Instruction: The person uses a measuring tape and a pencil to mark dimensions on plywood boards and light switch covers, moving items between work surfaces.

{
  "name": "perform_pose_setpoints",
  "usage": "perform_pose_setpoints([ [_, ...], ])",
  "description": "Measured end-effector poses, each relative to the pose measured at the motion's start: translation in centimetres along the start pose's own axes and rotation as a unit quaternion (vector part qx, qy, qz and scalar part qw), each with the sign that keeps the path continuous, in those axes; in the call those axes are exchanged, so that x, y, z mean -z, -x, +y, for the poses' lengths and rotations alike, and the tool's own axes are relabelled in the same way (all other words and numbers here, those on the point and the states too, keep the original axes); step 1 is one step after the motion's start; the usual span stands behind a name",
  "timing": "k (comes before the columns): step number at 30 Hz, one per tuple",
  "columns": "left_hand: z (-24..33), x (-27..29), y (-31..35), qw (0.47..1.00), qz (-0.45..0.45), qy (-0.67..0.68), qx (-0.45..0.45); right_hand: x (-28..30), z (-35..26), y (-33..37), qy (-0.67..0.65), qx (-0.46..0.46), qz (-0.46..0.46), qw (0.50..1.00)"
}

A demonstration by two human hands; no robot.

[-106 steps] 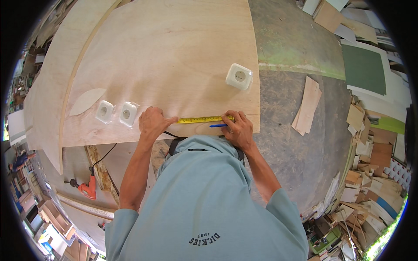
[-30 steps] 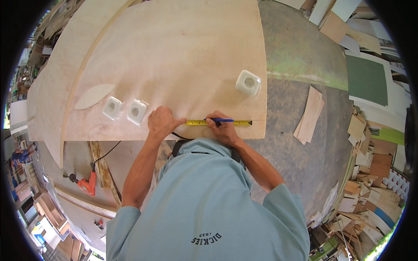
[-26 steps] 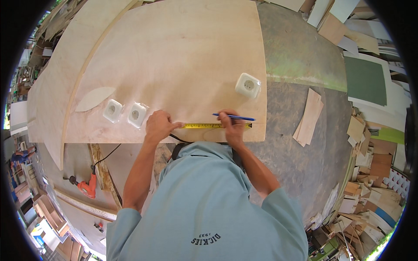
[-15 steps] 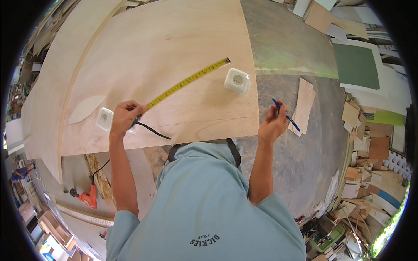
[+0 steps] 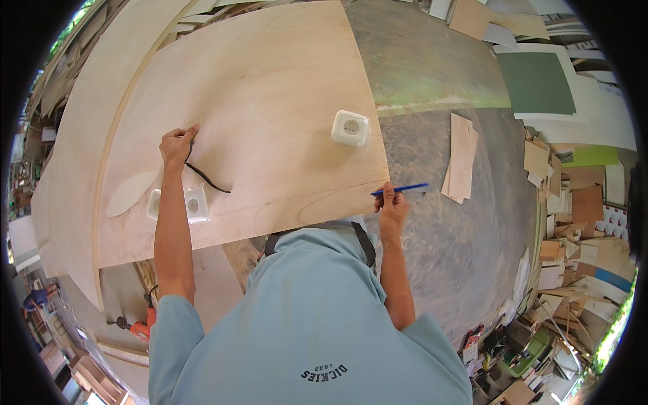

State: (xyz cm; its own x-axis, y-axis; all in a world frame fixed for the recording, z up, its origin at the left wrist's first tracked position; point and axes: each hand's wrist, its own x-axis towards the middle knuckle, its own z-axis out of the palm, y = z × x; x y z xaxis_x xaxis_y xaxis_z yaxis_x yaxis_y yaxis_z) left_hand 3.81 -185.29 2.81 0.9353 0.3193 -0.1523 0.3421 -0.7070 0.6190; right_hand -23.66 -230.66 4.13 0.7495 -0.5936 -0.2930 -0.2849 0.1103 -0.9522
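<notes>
Over a pale plywood sheet (image 5: 270,88), my left hand (image 5: 177,145) is closed around the tape measure, whose body is mostly hidden by the fingers. Its black strap (image 5: 208,178) dangles toward the wood, and no yellow blade shows. At the sheet's near right corner, my right hand (image 5: 391,202) pinches a blue pen (image 5: 408,187), held roughly level. A white single socket (image 5: 351,128) lies on the sheet's right side. Beneath my left forearm sits a white double socket (image 5: 196,202), partly covered by the arm.
Two thin wood strips (image 5: 460,158) rest on the grey surface (image 5: 425,250) to the right. An orange drill (image 5: 143,328) lies at lower left. Wood offcuts (image 5: 587,202) are piled along the right. A long pale board (image 5: 77,148) borders the sheet's left side.
The yellow blade, stretched across the plywood before, has gone from sight. My left hand has moved farther away over the sheet. My right hand has come left and lower, turning the pen level.
</notes>
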Motion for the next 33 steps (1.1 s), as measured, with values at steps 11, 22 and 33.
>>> perform_pose_setpoints([
  [11,-2.8,-1.2,-0.9,0.97,0.202,-0.073,-0.117,-8.7,-3.3,-0.8,0.349,0.078,-0.344,0.868],
  [22,-8.1,5.4,14.7,0.906,0.388,0.163,0.037,-24.7,-4.1,-2.0,0.478,0.29,-0.43,0.708],
  [33,-15.8,-1.7,33.5,0.812,0.474,0.166,0.297,-21.3,0.4,-3.0,0.306,0.357,-0.487,0.736],
])
